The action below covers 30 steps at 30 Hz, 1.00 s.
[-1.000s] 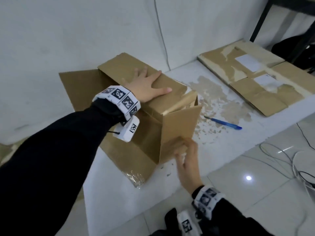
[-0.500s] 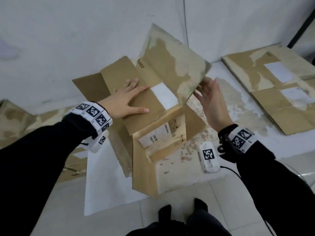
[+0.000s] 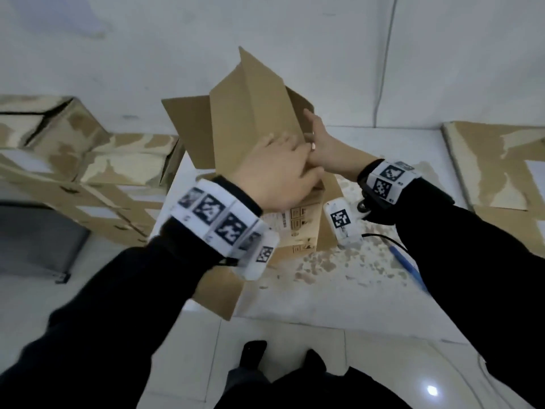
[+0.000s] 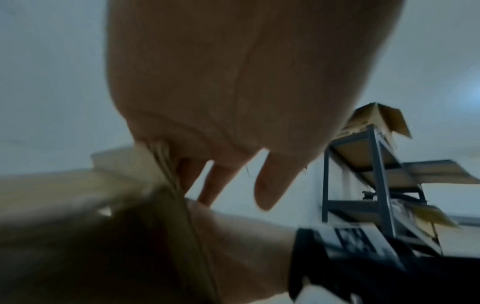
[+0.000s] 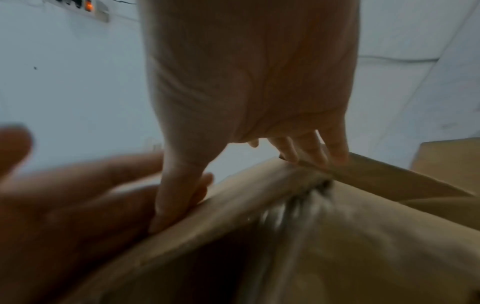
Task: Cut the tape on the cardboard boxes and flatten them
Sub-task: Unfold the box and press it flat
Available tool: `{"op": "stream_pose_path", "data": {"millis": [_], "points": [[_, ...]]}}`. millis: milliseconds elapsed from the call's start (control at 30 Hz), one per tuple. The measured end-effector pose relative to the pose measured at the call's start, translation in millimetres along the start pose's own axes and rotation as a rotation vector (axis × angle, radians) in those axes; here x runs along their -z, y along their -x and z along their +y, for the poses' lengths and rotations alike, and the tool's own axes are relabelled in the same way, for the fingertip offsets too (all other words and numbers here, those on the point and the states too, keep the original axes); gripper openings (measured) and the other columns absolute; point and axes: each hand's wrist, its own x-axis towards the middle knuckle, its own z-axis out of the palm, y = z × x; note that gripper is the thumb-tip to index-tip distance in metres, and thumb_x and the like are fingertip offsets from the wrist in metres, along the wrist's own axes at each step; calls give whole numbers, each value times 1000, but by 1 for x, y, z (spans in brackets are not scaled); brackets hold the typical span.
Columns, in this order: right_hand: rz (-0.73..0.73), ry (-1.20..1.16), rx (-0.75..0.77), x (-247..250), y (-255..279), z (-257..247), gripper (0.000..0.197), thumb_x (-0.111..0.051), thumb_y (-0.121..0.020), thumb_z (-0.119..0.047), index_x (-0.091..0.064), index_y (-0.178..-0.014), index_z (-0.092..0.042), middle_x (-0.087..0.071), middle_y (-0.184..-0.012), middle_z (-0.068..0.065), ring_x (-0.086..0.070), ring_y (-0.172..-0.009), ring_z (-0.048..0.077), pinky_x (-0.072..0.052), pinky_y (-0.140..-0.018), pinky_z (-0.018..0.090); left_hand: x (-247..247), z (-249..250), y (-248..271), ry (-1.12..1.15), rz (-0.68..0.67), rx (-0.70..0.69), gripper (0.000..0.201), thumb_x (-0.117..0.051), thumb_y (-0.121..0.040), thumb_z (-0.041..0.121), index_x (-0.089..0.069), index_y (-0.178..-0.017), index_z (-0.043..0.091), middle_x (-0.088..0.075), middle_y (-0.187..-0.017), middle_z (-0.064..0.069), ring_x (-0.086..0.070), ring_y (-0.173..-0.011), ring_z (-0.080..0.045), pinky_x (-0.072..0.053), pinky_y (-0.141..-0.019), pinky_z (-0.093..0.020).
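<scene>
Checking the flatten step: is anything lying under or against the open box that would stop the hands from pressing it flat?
Nothing visible blocks it. The left hand and right hand already rest on the cardboard box. The blue cutter lies apart on the white mat, with only paper scraps around the box.

Left hand [image 3: 280, 169] hides the right hand [image 3: 321, 143] fingers (box [image 3: 250, 113] edge blurred).

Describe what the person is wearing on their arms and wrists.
Both arms are in long black sleeves. Each wrist carries a white band printed with square black-and-white markers: left wristband, right wristband. A small white box camera with its own marker hangs under each wrist, and a thin black cable trails from the right one.
</scene>
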Motion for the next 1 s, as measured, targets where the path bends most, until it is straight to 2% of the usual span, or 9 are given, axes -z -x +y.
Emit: {"op": "stream_pose_path", "data": {"millis": [100, 200, 400, 533, 667, 767, 867, 933, 1000], "points": [[24, 91, 11, 5, 4, 31, 78, -52, -90, -48, -14, -150, -14, -33, -148, 7, -36, -133, 17, -29, -111, 31, -23, 12, 3, -209, 134, 110, 56, -24, -101, 39, -26, -147, 7, -28, -155, -12, -26, -143, -22, -12, -117, -35], [332, 240, 174, 22, 31, 64, 42, -49, -93, -47, -51, -121, -16, -57, -101, -4, -55, -99, 17, -45, -93, 37, -34, 18, 15, -307, 210, 164, 63, -15, -99, 43, -27, -148, 4, -20, -157, -16, -21, -144, -25, -10, -117, -37], [231, 379, 292, 41, 118, 90, 12, -55, -93, -26, -62, -85, -19, -62, -81, -7, -55, -74, 9, -44, -64, 24, -43, 36, -9, -482, 119, 362, 88, -19, -91, 67, -23, -146, -1, -15, -156, -25, -12, -146, -35, -7, -119, -47], [131, 435, 349, 2, 151, 76, 22, -46, -94, -35, -49, -83, -16, -54, -75, -8, -53, -68, 10, -44, -56, 20, -50, 39, -23, -521, 96, 385, 95, -20, -83, 76, -25, -148, 6, -11, -157, -22, -6, -147, -34, -2, -119, -48], [-24, 239, 296, -4, 138, 60, 43, -36, -96, -47, -58, -93, -11, -63, -85, 3, -60, -74, 13, -52, -62, 25, -48, 31, -11, -437, 168, 383, 87, -35, -80, 69, -32, -146, 12, -14, -158, -19, -7, -147, -31, -2, -119, -47], [136, 231, 193, 33, 84, 56, 29, -41, -99, -36, -62, -104, -16, -63, -101, 9, -63, -89, 18, -57, -73, 30, -53, 33, 3, -431, 199, 360, 87, -35, -77, 66, -38, -144, 10, -22, -156, -20, -14, -146, -32, -5, -119, -48], [105, 472, 190, 59, 9, 58, 32, -44, -100, -30, -59, -125, -18, -36, -144, 16, -34, -135, 28, -29, -112, 41, -57, 32, 17, -425, 254, 310, 83, -43, -73, 61, -50, -135, 8, -35, -149, -21, -27, -142, -34, -10, -116, -48], [-39, 554, 138, 58, -28, 57, 42, -40, -100, -39, -46, -139, -24, -6, -158, 10, -13, -145, 24, -14, -116, 35, -59, 27, 26, -439, 283, 254, 80, -46, -72, 60, -55, -131, 7, -41, -146, -20, -33, -139, -34, -14, -115, -48], [-86, 634, 80, 60, -48, 54, 50, -36, -100, -41, -37, -144, -18, -12, -159, 6, -26, -141, 24, -20, -113, 34, -58, 19, 33, -448, 301, 199, 80, -47, -71, 60, -58, -129, 7, -44, -144, -21, -36, -137, -34, -18, -113, -48]]}}
